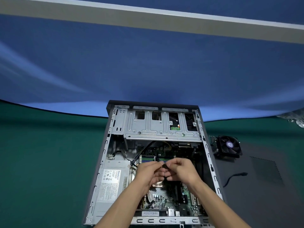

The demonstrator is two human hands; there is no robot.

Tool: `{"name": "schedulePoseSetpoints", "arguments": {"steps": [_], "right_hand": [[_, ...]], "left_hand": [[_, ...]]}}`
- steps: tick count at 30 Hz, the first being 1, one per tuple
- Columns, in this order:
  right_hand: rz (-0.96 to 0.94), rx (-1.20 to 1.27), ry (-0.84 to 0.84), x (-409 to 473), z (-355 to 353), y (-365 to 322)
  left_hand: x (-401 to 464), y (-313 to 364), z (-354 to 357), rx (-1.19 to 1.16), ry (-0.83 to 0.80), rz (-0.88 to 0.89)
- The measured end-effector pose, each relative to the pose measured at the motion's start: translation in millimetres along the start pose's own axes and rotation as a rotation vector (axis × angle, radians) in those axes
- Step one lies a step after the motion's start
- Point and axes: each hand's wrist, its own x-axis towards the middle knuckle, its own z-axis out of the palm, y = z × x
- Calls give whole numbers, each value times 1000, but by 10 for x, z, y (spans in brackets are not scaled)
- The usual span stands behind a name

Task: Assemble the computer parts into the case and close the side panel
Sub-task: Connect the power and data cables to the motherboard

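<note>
**Connector Held Between Both Hands Over Open Case; Cooler and Panel Not Yet Fitted**

At the lower centre of the frame, the open computer case (113, 122) is seen lying on its side on a green table surface (41, 162), with the motherboard (166, 199) exposed. The power supply (111, 183) is seated at the lower left of the case, and the drive cage (158, 127) spans its upper part.

Above the middle of the board, the left hand (148, 172) and the right hand (180, 170) are brought together, fingers curled. A small dark connector (165, 166) is pinched between the fingertips of both; what it plugs into cannot be told, as it is largely hidden by the fingers. A copper-coloured patch, judged to be the bare processor area (158, 185), shows just beneath the hands.

At the right of the frame, outside the case, the cooler fan (227, 146) rests on a dark flat sheet, judged to be the side panel (263, 186), near a loose black cable (235, 176).

Risks are assessed as follows. Pins may be bent if the connector is forced in the wrong orientation. The exposed processor area may be touched or smeared by the hands working directly above it. Loose wiring may be trapped under the cooler, or later pinched when the panel is closed, if it is not routed first.
</note>
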Motion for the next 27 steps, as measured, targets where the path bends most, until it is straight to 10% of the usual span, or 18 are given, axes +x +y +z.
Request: {"name": "schedulePoseSetpoints", "arguments": {"steps": [10,17,27], "right_hand": [[-100,21,-8,-13,1,-42],[-53,114,-12,-16,-32,-50],[56,282,50,4,-181,83]], "left_hand": [[48,7,4,-124,34,9],[65,-60,-25,662,398,591],[70,-61,37,615,228,338]]}}
